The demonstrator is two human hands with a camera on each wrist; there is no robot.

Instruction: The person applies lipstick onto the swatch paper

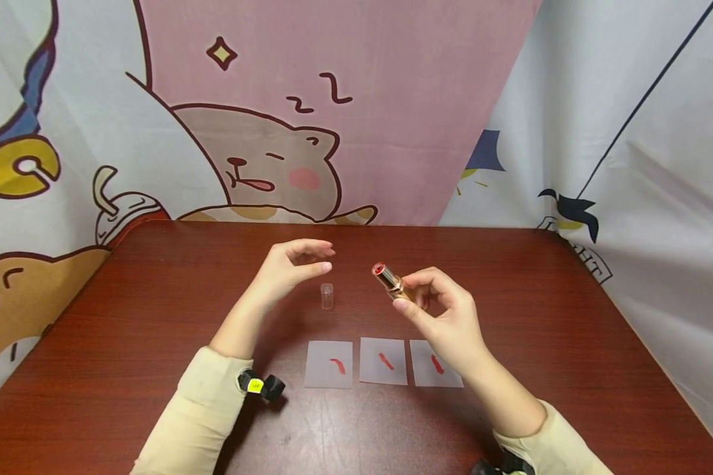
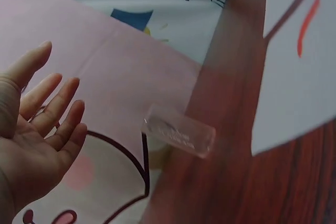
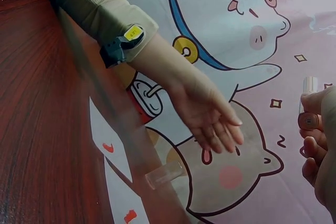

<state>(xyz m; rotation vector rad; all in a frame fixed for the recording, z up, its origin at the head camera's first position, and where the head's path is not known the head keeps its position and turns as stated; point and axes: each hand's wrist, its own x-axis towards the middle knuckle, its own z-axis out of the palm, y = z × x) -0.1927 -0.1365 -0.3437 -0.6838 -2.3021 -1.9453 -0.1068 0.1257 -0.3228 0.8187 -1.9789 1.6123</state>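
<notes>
My right hand (image 1: 445, 310) pinches a gold lipstick (image 1: 387, 278) between thumb and fingers above the table, its red end tilted up to the left. In the right wrist view the lipstick (image 3: 308, 121) shows at the right edge, partly covered by the fingers. A clear plastic cap (image 1: 327, 297) stands upright on the table. Just behind and left of it, my left hand (image 1: 291, 267) hovers with loosely bent fingers and holds nothing. The left wrist view has this hand (image 2: 39, 140) apart from the clear cap (image 2: 178, 130).
Three white paper cards lie in a row nearer me: a left card (image 1: 317, 373), a middle card (image 1: 371, 373) and a right card (image 1: 422, 376), each with a red stroke. The right forearm partly covers the right card. A printed curtain (image 1: 404, 119) hangs behind the brown table (image 1: 570, 316).
</notes>
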